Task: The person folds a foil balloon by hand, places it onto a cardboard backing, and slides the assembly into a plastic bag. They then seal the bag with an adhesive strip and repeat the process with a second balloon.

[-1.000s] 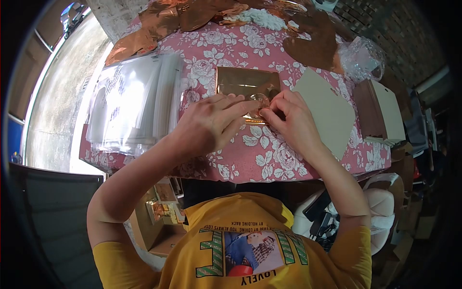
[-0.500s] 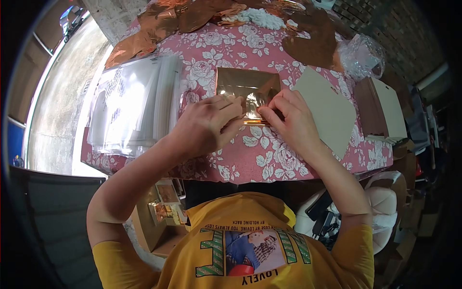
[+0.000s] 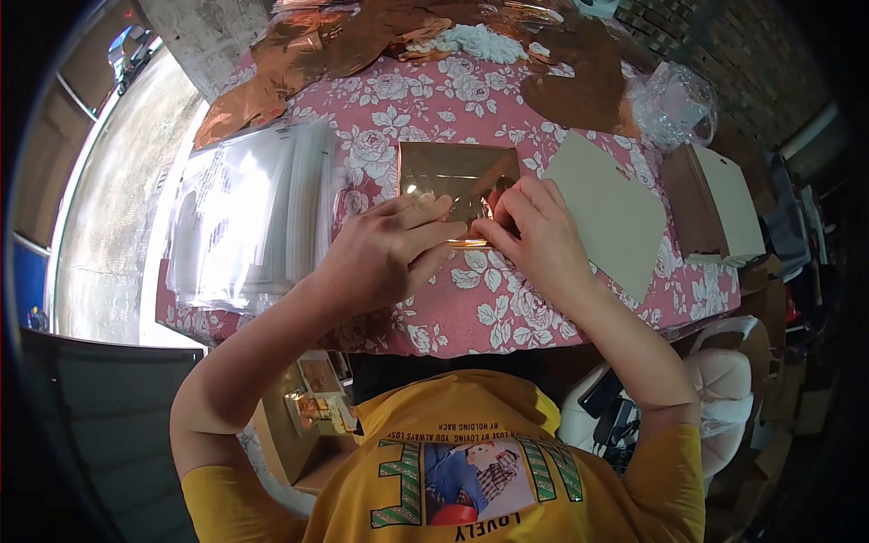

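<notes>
A flat, square packet with a shiny copper-coloured surface [image 3: 460, 165] lies in the middle of the table. My left hand [image 3: 380, 249] rests across its left and near part, fingers stretched out over the surface. At the near right side, my right hand [image 3: 541, 222] has its fingers curled in, with thumb and forefinger pinching at the packet's near edge. The fingertips of both hands almost meet there and hide part of that edge. A pale card sheet with a small slot [image 3: 611, 213] lies just right of my right hand.
Clear plastic sleeves [image 3: 249, 213] are piled at the left. Brown and cream cards [image 3: 724, 204] stand stacked at the right. Copper foil pieces [image 3: 308, 59], a white crumpled bundle [image 3: 480, 41] and crumpled clear plastic [image 3: 674, 104] lie along the back of the flowered tablecloth [image 3: 425, 122].
My right hand's fingertips have shifted left along the packet's near edge, closer to my left hand. My left fingers lie flatter on the packet. The whole view has tilted slightly.
</notes>
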### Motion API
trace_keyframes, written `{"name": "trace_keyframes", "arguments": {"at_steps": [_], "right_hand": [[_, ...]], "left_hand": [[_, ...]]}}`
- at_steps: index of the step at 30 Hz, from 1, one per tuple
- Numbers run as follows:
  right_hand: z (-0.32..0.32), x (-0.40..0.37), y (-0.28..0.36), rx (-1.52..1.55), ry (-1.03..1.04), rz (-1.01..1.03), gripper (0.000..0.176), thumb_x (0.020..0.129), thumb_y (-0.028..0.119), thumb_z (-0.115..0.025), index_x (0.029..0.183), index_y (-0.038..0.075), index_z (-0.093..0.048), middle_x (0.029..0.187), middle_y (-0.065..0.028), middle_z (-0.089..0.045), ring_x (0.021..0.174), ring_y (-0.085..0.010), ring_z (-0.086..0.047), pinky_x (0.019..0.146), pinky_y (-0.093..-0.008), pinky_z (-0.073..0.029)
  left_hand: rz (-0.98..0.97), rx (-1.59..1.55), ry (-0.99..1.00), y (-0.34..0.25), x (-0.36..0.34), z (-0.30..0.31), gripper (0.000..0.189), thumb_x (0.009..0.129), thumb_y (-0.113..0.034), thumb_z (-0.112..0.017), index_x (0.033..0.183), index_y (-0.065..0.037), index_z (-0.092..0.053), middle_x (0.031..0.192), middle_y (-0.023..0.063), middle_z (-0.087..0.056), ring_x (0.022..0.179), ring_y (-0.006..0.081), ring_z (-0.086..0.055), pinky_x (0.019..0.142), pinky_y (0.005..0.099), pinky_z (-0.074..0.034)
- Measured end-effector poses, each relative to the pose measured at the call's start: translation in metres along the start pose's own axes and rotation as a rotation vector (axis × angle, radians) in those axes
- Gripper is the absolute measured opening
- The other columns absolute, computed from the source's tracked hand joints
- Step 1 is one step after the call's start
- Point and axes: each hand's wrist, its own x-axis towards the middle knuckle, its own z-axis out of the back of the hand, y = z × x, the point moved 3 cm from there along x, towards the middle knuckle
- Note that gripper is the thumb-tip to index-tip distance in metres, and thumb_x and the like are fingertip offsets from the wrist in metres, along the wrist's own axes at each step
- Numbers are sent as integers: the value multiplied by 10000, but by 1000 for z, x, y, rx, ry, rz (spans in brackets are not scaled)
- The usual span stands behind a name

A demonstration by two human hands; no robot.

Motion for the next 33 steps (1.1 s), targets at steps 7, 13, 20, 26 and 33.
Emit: {"name": "trace_keyframes", "arguments": {"at_steps": [7,13,20,26,33], "right_hand": [[27,-22,31,-101,33,250,435,851,246,-750,1205,18,-638,1289,-104,-613,1176,-278,-578,913,-399,-492],[21,-39,31,-169,179,166,573,882,405,-717,1275,0,-618,1376,-137,-581,1325,-299,-512,1030,-426,-465],[16,-47,28,-100,244,55,644,867,421,-722,1331,-3,-583,1384,-163,-572,1358,-319,-482,1135,-459,-386],[21,-45,33,-184,290,77,730,840,406,-743,1433,54,-505,1508,-127,-467,1440,-333,-376,1178,-507,-311],[3,-34,57,-95,168,117,821,828,422,-752,1444,-28,-447,1490,-199,-455,1399,-357,-425,1162,-465,-345]], "left_hand": [[-76,60,-39,3,-2,-2,310,808,-104,-727,1118,-95,-720,1171,139,-684,1080,318,-663,890,386,-568],[-40,38,35,1,-3,-4,306,832,-131,-715,1134,-81,-704,1227,137,-657,1114,321,-647,934,381,-546],[-24,51,101,-1,-2,-2,342,848,-133,-706,1182,-70,-674,1287,175,-637,1174,347,-624,1064,432,-477],[-87,57,91,0,-2,1,364,865,-155,-693,1212,-48,-662,1328,185,-610,1196,370,-606,1072,448,-465],[-124,82,85,1,-4,0,323,854,-180,-690,1135,-21,-673,1301,186,-614,1172,342,-604,1040,422,-478]]}}
